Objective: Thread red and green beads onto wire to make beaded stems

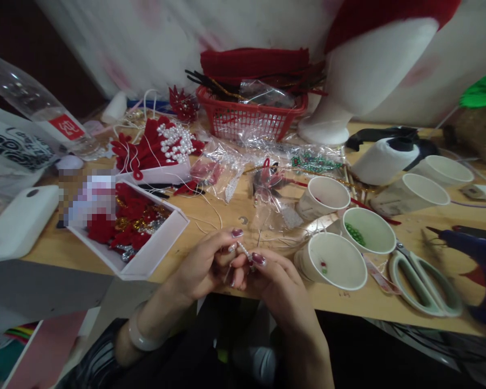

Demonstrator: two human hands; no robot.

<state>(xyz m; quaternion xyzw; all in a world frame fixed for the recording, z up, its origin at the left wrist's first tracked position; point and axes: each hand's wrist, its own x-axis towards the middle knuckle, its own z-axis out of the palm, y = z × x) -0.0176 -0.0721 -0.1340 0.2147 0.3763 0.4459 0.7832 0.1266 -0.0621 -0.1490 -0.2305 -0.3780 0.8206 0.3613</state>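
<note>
At the table's front edge, my left hand (204, 265) and my right hand (282, 283) are close together, fingers closed in pinches. Between their fingertips runs a short string of small pale beads (243, 249), held from both sides. Part of it is hidden behind my fingers. Just right of my right hand stands a paper cup (358, 268) with a few small beads at its bottom. Behind it, another paper cup (378, 237) holds green beads (354, 234). A third paper cup (335, 190) stands farther back, next to a clear plastic bag (263, 213).
Left of my hands is a white box (154, 248) of red and gold ornaments. A red basket (251, 121) and a white mannequin head (372, 70) stand at the back. Scissors (425, 286) and a blue glue gun (470, 251) lie at the right.
</note>
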